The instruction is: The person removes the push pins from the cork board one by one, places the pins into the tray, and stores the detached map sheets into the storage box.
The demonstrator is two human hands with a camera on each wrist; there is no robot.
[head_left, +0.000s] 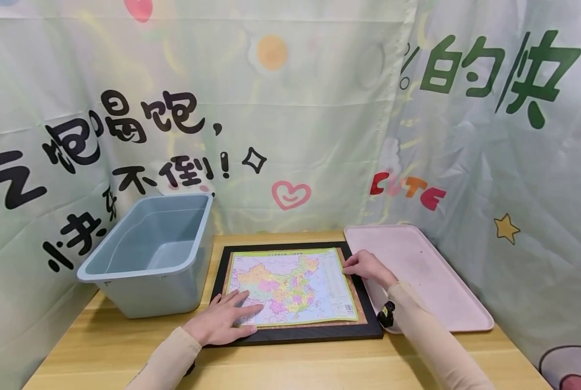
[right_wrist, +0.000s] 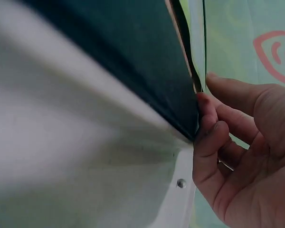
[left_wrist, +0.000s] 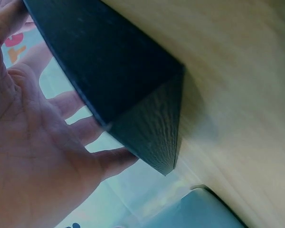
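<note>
A colourful paper map of China [head_left: 275,271] lies over a brown cork-like backing [head_left: 362,315] inside a black frame [head_left: 314,332] on the table. My left hand [head_left: 224,318] rests with spread, straight fingers across the frame's lower left corner and the map there. The left wrist view has that hand [left_wrist: 42,142] beside the dark frame corner [left_wrist: 118,61]. At the map's right edge, the thumb and index finger of my right hand [head_left: 372,268] pinch the paper. In the right wrist view, the map's edge stands slightly up from the frame [right_wrist: 133,61] at the fingertips.
A deep blue-grey plastic bin [head_left: 149,292] stands to the left of the frame. On the right lies a pale pink tray [head_left: 431,281], its near-left side beside the frame. A printed fabric curtain [head_left: 290,135] hangs around the wooden table [head_left: 280,368].
</note>
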